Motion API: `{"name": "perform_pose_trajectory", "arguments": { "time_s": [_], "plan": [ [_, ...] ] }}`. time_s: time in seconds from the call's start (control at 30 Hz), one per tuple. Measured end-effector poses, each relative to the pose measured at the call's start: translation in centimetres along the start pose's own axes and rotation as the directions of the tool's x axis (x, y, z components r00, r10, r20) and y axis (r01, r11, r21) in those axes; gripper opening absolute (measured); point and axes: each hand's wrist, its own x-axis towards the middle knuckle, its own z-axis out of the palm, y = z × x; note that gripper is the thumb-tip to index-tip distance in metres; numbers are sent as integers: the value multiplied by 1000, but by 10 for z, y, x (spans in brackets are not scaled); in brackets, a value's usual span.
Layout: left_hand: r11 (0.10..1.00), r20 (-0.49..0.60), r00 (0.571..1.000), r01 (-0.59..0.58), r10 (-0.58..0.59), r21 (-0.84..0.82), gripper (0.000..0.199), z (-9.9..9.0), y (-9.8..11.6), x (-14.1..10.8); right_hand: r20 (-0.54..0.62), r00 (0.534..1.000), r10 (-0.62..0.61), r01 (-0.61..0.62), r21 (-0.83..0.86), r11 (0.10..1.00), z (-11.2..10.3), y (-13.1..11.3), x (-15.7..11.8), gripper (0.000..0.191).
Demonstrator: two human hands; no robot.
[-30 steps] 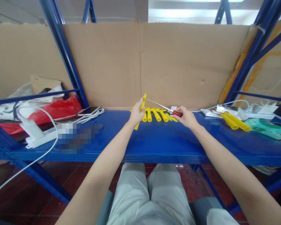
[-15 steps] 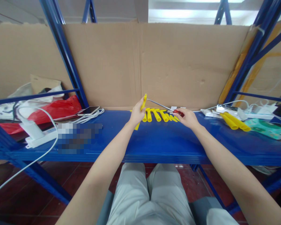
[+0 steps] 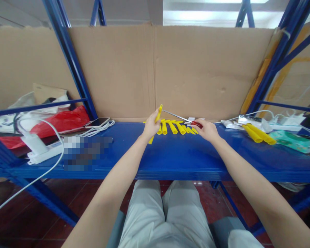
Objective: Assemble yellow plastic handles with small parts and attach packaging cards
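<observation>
My left hand is closed round a yellow plastic piece, held upright with its narrow tip above the fingers; its lower end shows below the hand. In my right hand is a screwdriver with a red handle and a long metal shaft. The shaft slants up to the left, and its tip is at or very near the upper part of the yellow piece; contact cannot be made out. Behind and between the hands, several yellow tube-like pieces lie in a row on the blue shelf.
Two yellow tubes lie at the right beside a green packet and white cables. On the left are a white power strip, a phone, coiled cables and a red bag. A cardboard panel stands behind.
Both hands keep nearly the same pose. The screwdriver tip stays by the top of the yellow piece, with only a very slight shift of the whole view.
</observation>
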Motion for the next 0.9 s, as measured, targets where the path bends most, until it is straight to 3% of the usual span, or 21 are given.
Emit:
{"name": "perform_pose_trajectory", "arguments": {
  "time_s": [0.13, 0.3, 0.53, 0.9],
  "plan": [
    [1000, -17, 1000, 14, -14, 8, 66, 0, -4, 0, -3, 1000, -30, 30, 44, 999, 1, 0, 0, 28],
    [1000, -10, 1000, 24, -24, 14, 64, 1, -4, -1, 14, 998, 53, -54, 51, 997, 2, 2, 1, 24],
    [1000, 22, 999, 29, -29, 8, 64, 1, -4, -2, 9, 998, 62, -62, -4, 998, 0, 1, 0, 21],
    [997, 21, 998, 50, -51, 54, 65, -1, 0, -1, 14, 1000, -11, 10, 80, 997, 3, 3, 1, 24]
  ]
}}
